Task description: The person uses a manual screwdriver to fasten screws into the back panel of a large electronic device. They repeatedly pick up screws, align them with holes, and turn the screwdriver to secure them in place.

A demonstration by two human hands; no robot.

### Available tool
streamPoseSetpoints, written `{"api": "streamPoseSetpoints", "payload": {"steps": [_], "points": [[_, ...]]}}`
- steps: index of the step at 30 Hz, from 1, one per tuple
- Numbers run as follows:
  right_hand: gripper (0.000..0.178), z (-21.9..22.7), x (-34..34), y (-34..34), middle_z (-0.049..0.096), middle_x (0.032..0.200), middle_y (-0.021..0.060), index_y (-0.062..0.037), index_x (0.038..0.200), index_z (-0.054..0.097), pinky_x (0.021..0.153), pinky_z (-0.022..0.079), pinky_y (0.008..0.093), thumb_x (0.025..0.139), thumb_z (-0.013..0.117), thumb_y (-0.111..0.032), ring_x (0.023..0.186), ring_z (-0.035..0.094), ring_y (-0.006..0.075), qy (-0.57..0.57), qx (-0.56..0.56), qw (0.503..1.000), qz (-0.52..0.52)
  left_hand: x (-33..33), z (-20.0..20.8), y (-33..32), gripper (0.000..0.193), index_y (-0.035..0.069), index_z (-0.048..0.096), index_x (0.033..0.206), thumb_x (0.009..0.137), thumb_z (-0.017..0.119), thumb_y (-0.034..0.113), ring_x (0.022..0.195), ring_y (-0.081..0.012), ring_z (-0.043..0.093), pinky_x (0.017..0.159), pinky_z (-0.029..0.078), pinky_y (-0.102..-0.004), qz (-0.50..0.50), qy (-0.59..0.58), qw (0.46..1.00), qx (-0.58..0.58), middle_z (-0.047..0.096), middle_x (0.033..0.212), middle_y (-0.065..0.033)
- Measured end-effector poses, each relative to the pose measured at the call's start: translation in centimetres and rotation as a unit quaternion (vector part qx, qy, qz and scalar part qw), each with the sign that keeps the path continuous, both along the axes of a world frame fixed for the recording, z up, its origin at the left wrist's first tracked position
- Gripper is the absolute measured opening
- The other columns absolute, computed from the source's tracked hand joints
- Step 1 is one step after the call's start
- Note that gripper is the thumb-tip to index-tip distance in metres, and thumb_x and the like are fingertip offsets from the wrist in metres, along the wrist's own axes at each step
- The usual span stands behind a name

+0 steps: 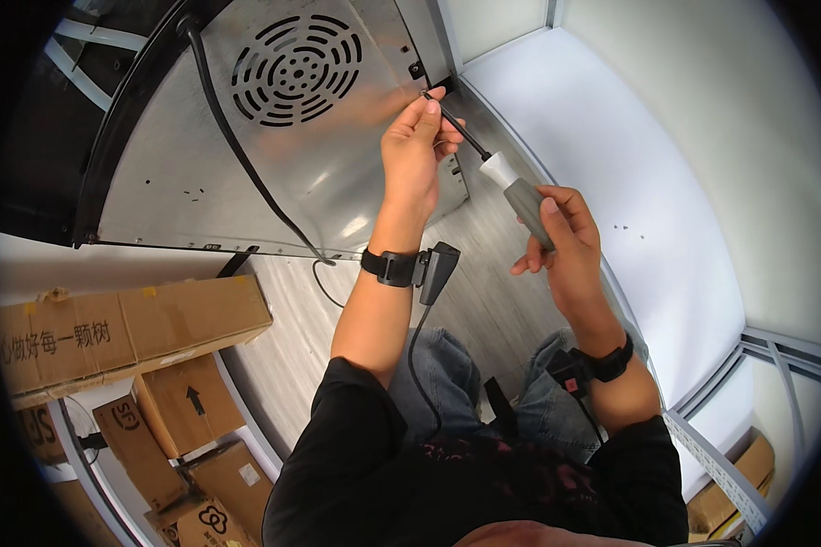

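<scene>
"First, where was the screwdriver [500,170], and how was it oriented?"

"It was between the two hands, near the right-hand edge of the metal panel [283,196]. Its long axis ran diagonally. The grey handle [524,205] formed the lower-right end; the dark shaft [468,138] pointed to the upper left, toward the panel edge."

"What was the state of each hand?"

"The right hand [568,235] held the handle, with thumb and forefinger along it and the remaining fingers curled. The left hand [414,150] was narrowed to a pinch: thumb and forefinger met on the tip end of the shaft. Whether a small part was also held there could not be told."

"What quantities were counted?"

"One screwdriver. One metal panel, with one round slotted vent [297,73] and one thick black cable [221,121] running across its face. Two black wrist straps, one on the left wrist [390,268] and one on the right [611,362]. Three small dark pieces [626,227] lay on the white surface [593,137] to the right; they were too small to identify. Several more dark specks lay on the panel, too fine for a sure count. One long carton [201,313] lay at the lower left, above several smaller cartons [189,401]."
</scene>
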State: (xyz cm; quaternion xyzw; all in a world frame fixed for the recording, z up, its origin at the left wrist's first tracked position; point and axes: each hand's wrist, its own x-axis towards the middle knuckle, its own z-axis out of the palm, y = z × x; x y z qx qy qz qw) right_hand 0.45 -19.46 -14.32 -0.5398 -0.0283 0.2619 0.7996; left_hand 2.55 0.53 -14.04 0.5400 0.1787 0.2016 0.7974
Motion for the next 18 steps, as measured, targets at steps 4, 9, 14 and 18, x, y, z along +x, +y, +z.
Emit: {"api": "streamPoseSetpoints", "payload": {"steps": [4,9,14,18], "points": [[0.031,0.1,-0.2,-0.1,0.050,0.096,0.0088,0.0002,0.114,0.046,0.052,0.054,0.0294,0.095,0.048,-0.023,0.054,0.050,0.0088,0.013,0.033,0.999,0.015,-0.2,-0.1,-0.1,0.028,0.001,0.055,0.116,0.095,0.050,0.019,0.062,-0.0082,0.054,0.058,0.045,-0.0216,0.000,-0.002,1.000,-0.001,0.060,0.073,-0.0034],[0.028,0.5,-0.6,0.3,0.049,0.098,0.0079,-0.0016,0.115,0.046,0.058,0.055,0.0290,0.090,0.053,-0.012,0.066,0.052,0.0096,-0.097,-0.028,0.995,-0.002,-0.1,0.2,-0.2,0.027,0.001,0.056,0.115,0.095,0.049,0.019,0.062,-0.0085,0.053,0.058,0.045,-0.0212,-0.007,-0.011,1.000,-0.013,0.061,0.080,-0.0061],[0.045,0.8,-0.3,0.2,0.050,0.102,0.0110,-0.0020,0.120,0.044,0.066,0.048,0.0302,0.079,0.064,0.000,0.082,0.056,0.0188,-0.552,-0.250,0.791,-0.088,-0.5,0.9,-0.8,0.033,0.000,0.047,0.121,0.093,0.053,0.016,0.060,-0.0117,0.059,0.059,0.052,-0.0248,-0.033,0.010,0.999,0.003,0.061,0.081,-0.0081],[0.048,0.3,-0.3,0.4,0.051,0.107,0.0152,-0.0028,0.120,0.046,0.069,0.045,0.0315,0.077,0.066,-0.004,0.084,0.056,0.0253,-0.495,-0.191,0.843,-0.091,-0.3,0.4,-0.1,0.034,-0.002,0.044,0.122,0.092,0.052,0.012,0.059,-0.0150,0.062,0.058,0.055,-0.0258,-0.064,-0.028,0.997,-0.018,0.062,0.081,-0.0102]]}}
